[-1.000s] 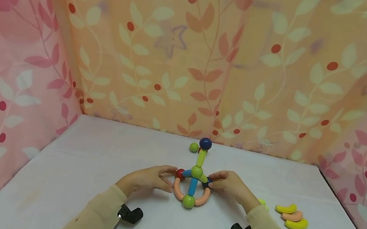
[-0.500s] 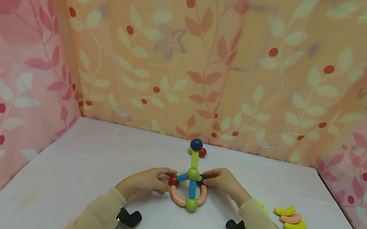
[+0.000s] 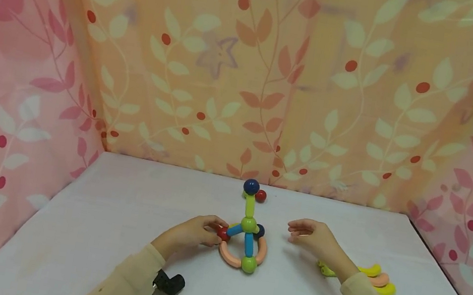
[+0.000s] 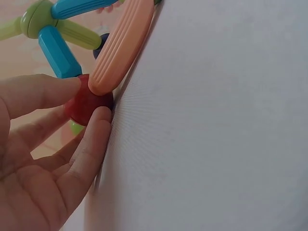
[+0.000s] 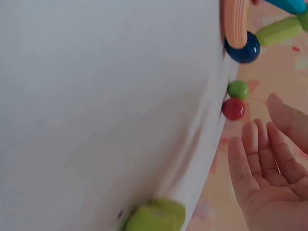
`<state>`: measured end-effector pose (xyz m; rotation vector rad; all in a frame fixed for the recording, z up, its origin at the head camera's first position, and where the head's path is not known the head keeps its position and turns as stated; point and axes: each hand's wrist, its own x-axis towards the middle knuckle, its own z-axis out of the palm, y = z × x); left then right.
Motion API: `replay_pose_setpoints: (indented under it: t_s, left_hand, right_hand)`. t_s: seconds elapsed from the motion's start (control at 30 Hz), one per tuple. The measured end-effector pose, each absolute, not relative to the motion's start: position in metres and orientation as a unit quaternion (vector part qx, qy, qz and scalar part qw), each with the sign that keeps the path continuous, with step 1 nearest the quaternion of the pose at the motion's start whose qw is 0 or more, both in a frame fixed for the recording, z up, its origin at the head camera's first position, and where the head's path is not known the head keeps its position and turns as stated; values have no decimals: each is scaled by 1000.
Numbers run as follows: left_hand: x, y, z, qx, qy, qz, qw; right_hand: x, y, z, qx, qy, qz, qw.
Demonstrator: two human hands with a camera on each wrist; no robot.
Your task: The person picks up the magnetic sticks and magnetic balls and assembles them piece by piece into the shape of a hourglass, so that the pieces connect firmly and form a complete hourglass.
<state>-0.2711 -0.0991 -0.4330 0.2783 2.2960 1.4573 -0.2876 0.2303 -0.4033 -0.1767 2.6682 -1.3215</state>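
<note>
A toy structure of balls and rods stands mid-table, with a green ball (image 3: 248,225) at its hub. From the hub a yellow-green rod (image 3: 249,206) rises to a dark blue ball (image 3: 251,186). Blue rods (image 3: 248,245) slope down, and curved orange rods (image 3: 229,255) run round the base. My left hand (image 3: 192,231) pinches the red ball (image 4: 89,103) at the base's left corner between thumb and fingers. To the right, my right hand (image 3: 316,238) is in the air, holding nothing, apart from the dark blue corner ball (image 5: 244,48). Its fingers look relaxed in the right wrist view.
Behind the structure lie a loose red ball (image 3: 261,196) and a green ball (image 5: 238,89). Curved yellow and orange pieces (image 3: 387,291) lie at the right, partly behind the right forearm. Yellow-green pieces (image 3: 326,269) lie under the right wrist. Patterned curtains (image 3: 209,87) enclose the white table (image 3: 143,184).
The structure has turned and shifted slightly left, its top ball too. My right hand has let go of the dark blue corner ball and moved right. My left hand stays at the red ball.
</note>
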Motion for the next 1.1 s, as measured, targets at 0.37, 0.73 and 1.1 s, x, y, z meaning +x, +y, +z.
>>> replay_pose_setpoints:
  t_s: [0.37, 0.73, 1.1]
  left_hand:
    - [-272, -99, -435, 96, 825, 516, 209]
    - [-274, -98, -435, 91, 826, 515, 211]
    - [-274, -98, -436, 97, 826, 512, 216]
  right_hand:
    - [-272, 287, -394, -50, 901, -418, 102]
    - [-271, 322, -403, -6, 901, -415, 129]
    - [-272, 332, -409, 15, 896, -415, 157]
